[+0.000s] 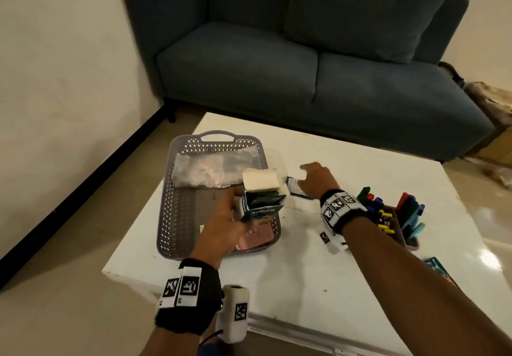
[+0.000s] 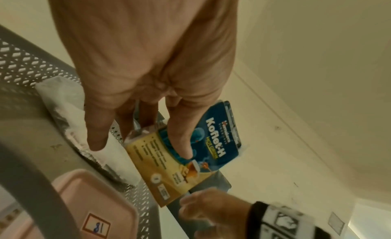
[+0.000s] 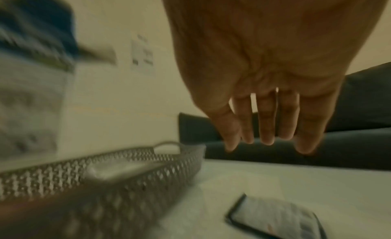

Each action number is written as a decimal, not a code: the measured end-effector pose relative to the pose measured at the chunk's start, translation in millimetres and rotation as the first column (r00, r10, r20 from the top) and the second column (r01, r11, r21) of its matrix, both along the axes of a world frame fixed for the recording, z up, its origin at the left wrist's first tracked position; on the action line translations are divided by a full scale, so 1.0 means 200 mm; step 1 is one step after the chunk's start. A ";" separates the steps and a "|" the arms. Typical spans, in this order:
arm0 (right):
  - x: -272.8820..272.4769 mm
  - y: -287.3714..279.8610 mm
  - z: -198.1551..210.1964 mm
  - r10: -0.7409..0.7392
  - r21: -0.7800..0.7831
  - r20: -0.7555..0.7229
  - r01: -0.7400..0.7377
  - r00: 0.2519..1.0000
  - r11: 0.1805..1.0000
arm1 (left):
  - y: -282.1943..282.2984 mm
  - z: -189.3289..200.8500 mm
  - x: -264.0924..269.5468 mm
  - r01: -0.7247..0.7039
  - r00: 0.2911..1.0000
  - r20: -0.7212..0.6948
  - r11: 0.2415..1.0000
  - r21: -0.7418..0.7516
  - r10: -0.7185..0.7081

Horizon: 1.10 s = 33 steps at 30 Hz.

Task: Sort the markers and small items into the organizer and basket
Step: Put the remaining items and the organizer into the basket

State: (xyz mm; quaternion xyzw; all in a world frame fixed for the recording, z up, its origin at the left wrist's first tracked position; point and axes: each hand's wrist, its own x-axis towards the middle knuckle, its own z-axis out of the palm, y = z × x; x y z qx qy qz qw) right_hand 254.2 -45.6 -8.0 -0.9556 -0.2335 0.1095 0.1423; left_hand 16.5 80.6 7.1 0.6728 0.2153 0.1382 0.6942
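Note:
My left hand (image 1: 235, 206) pinches a blue and yellow Koflet-H packet (image 1: 261, 204) upright over the right rim of the grey-purple perforated basket (image 1: 171, 211). The left wrist view shows one fingertip pressed on the packet (image 2: 190, 152) and the other fingers (image 2: 95, 134) behind it. My right hand (image 1: 310, 177) hovers open, fingers straight, just above a flat dark-edged packet (image 1: 295, 186) lying on the white table beside the basket. That flat packet (image 3: 275, 217) sits below the right hand (image 3: 268, 140) in the blurred right wrist view. The organizer (image 1: 399, 234) stands right of my right wrist, holding several markers (image 1: 410, 209).
The basket holds a clear plastic bag (image 1: 205, 170) and a pink box (image 2: 88, 205) labelled 18. Another teal packet (image 1: 436, 265) lies by my right forearm. The white table (image 1: 318, 272) has bare surface in front. A blue sofa (image 1: 304, 65) stands behind it.

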 end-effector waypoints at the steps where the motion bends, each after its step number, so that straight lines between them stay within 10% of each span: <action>1: 0.04 0.02 -0.10 0.040 -0.152 -0.029 -0.044 0.999 0.987 | 0.00 0.00 -0.01 0.021 1.000 0.012 1.000 -0.006 -0.021; 4: 0.09 0.05 -0.26 0.036 -0.308 -0.056 -0.052 0.998 0.950 | 0.03 0.01 -0.04 0.078 0.997 -0.001 0.997 0.012 -0.078; 11: -0.07 0.05 -0.07 -0.041 0.121 0.032 0.037 0.999 0.992 | 0.12 0.03 -0.03 0.057 0.998 -0.016 0.993 0.103 -0.056; 17: -0.56 -0.15 0.54 0.096 0.692 0.179 -0.195 0.979 0.695 | 0.12 0.01 0.02 -0.046 0.999 -0.010 0.952 0.303 0.052; 27: -0.74 -0.27 0.56 0.268 0.354 0.695 -0.642 0.667 0.680 | -0.01 -0.04 0.05 -0.002 1.000 -0.010 0.926 0.377 0.007; 33: -0.66 -0.30 0.42 0.432 0.109 0.664 -0.651 0.610 0.751 | -0.03 0.00 0.07 0.085 0.996 -0.063 0.934 0.346 -0.067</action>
